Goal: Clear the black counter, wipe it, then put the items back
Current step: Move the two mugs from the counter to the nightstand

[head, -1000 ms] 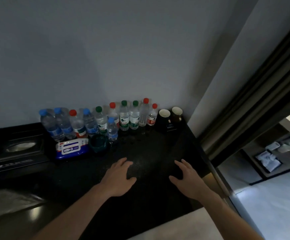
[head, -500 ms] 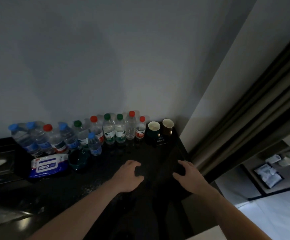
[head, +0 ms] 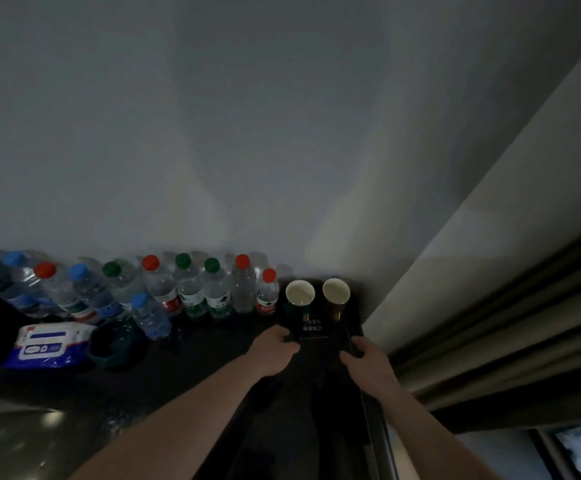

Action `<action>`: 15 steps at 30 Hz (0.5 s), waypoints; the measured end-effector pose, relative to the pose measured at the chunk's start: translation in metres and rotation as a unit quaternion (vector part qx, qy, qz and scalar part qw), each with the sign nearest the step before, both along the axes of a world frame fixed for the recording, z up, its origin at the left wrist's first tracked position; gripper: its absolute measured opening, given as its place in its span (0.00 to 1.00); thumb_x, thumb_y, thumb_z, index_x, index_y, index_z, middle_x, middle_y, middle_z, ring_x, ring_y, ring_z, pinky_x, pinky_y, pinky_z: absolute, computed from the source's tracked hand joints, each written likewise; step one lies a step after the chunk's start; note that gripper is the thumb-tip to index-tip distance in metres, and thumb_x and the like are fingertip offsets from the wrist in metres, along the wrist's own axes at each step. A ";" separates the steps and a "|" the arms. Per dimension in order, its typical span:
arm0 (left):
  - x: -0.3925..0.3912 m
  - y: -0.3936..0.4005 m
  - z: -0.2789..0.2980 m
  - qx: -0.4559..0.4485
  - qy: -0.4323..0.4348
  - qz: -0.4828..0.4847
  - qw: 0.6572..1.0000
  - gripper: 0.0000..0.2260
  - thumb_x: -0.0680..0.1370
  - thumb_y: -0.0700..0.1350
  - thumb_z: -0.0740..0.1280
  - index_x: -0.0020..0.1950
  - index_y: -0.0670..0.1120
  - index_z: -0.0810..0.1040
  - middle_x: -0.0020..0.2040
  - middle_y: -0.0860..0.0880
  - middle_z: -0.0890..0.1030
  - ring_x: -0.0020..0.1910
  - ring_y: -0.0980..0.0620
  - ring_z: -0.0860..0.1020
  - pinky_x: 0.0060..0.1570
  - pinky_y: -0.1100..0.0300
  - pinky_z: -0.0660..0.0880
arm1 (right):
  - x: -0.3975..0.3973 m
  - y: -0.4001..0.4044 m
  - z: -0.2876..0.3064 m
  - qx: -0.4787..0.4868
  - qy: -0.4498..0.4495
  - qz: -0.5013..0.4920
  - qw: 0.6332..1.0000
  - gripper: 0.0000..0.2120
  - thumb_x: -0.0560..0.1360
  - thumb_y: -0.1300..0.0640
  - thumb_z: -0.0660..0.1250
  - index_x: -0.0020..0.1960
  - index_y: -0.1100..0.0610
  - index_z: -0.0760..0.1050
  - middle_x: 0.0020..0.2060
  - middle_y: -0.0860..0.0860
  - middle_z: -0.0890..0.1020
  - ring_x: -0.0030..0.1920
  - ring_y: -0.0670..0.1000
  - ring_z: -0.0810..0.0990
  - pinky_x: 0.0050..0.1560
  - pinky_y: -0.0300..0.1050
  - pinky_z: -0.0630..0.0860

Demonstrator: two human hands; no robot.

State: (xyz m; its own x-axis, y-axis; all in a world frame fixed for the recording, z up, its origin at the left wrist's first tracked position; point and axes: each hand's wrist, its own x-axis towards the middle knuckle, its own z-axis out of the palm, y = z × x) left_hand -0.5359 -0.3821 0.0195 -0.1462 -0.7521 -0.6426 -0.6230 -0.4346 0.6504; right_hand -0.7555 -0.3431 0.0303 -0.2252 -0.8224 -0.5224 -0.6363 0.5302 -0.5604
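Step in hand, by my reading: clearing, first item. Nothing looks removed from the counter [head: 185, 382] yet.

Landmark: black tray [head: 316, 332] in the counter's far right corner, against the wall [head: 247, 133]. Two cups stand on it, the dark cup [head: 299, 296] left, the gold cup [head: 336, 295] right, with a small dark card in front of them.

Left hand [head: 272, 351]: fingers curled at the tray's left front edge, apparently gripping it. Right hand [head: 365, 358]: fingers curled over the tray's right front edge, likewise. The light is dim and tray and counter are both black, so actual contact is a judgement.

Next move calls for a level lift with both hands rising evenly; the cups stand loose and could slide or tip. Bottles [head: 192, 292] start just left of the tray, so the left side has little room.

Surface: glossy black. Left of the tray, the bottles run in a row along the wall, caps red, green and blue. Further left and nearer the front sit a dark bowl [head: 117, 344] and a wipes pack [head: 46, 346].

Room: plain grey wall behind; curtain [head: 510, 327] just right of the tray.
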 end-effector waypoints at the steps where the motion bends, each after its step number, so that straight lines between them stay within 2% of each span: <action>1: -0.010 -0.008 -0.005 0.015 0.003 0.024 1.000 0.21 0.80 0.49 0.68 0.72 0.46 0.73 0.59 0.48 0.78 0.55 0.49 0.79 0.54 0.56 0.77 | -0.005 -0.015 -0.009 -0.004 -0.009 -0.006 1.000 0.28 0.80 0.49 0.69 0.77 0.55 0.69 0.72 0.54 0.76 0.66 0.55 0.78 0.67 0.47 0.74; 4: -0.032 -0.032 -0.040 0.041 0.020 0.093 0.995 0.24 0.77 0.50 0.70 0.72 0.45 0.74 0.57 0.42 0.82 0.57 0.40 0.82 0.58 0.47 0.79 | -0.014 -0.055 -0.037 -0.008 -0.027 -0.017 0.999 0.27 0.81 0.49 0.67 0.77 0.57 0.70 0.72 0.54 0.77 0.70 0.56 0.76 0.68 0.47 0.71; 7: -0.051 -0.049 -0.067 0.037 0.031 0.143 0.989 0.23 0.76 0.50 0.69 0.70 0.46 0.75 0.61 0.40 0.82 0.61 0.38 0.81 0.61 0.45 0.79 | -0.017 -0.084 -0.063 0.002 -0.049 -0.037 0.998 0.23 0.82 0.49 0.66 0.75 0.57 0.72 0.70 0.54 0.78 0.69 0.57 0.76 0.64 0.46 0.71; 9: -0.063 -0.056 -0.068 0.031 0.032 0.168 0.985 0.19 0.78 0.50 0.68 0.67 0.46 0.77 0.61 0.42 0.82 0.61 0.40 0.82 0.61 0.45 0.80 | -0.017 -0.098 -0.078 0.004 -0.059 -0.051 0.997 0.19 0.82 0.49 0.66 0.69 0.56 0.76 0.63 0.54 0.82 0.64 0.58 0.79 0.58 0.45 0.72; 11: -0.072 -0.064 -0.074 0.039 0.037 0.197 0.979 0.12 0.78 0.50 0.66 0.59 0.48 0.80 0.59 0.42 0.84 0.60 0.40 0.82 0.61 0.44 0.80 | -0.016 -0.107 -0.091 0.008 -0.070 -0.056 0.996 0.15 0.82 0.48 0.65 0.63 0.55 0.79 0.57 0.55 0.84 0.60 0.59 0.81 0.53 0.44 0.71; 13: -0.075 -0.073 -0.087 0.046 0.036 0.214 0.975 0.06 0.74 0.53 0.64 0.47 0.53 0.78 0.56 0.42 0.84 0.57 0.40 0.83 0.59 0.42 0.80 | -0.017 -0.117 -0.117 0.012 -0.085 -0.062 0.994 0.11 0.79 0.44 0.64 0.54 0.49 0.79 0.50 0.55 0.85 0.53 0.61 0.83 0.54 0.50 0.78; 15: -0.080 -0.080 -0.089 0.052 0.030 0.216 0.974 0.05 0.74 0.52 0.64 0.43 0.52 0.76 0.51 0.43 0.84 0.51 0.42 0.84 0.56 0.45 0.82 | -0.029 -0.129 -0.171 0.024 -0.119 -0.086 0.989 0.15 0.72 0.35 0.61 0.48 0.44 0.77 0.44 0.55 0.84 0.48 0.61 0.84 0.54 0.62 0.83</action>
State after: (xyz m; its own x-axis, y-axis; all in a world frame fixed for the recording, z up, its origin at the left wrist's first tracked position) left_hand -0.6157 -0.4623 -0.0696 0.1305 -0.6830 -0.7187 -0.3290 -0.7136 0.6184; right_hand -0.7850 -0.4720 -0.1410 -0.2255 -0.7560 -0.6145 -0.3878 0.6483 -0.6553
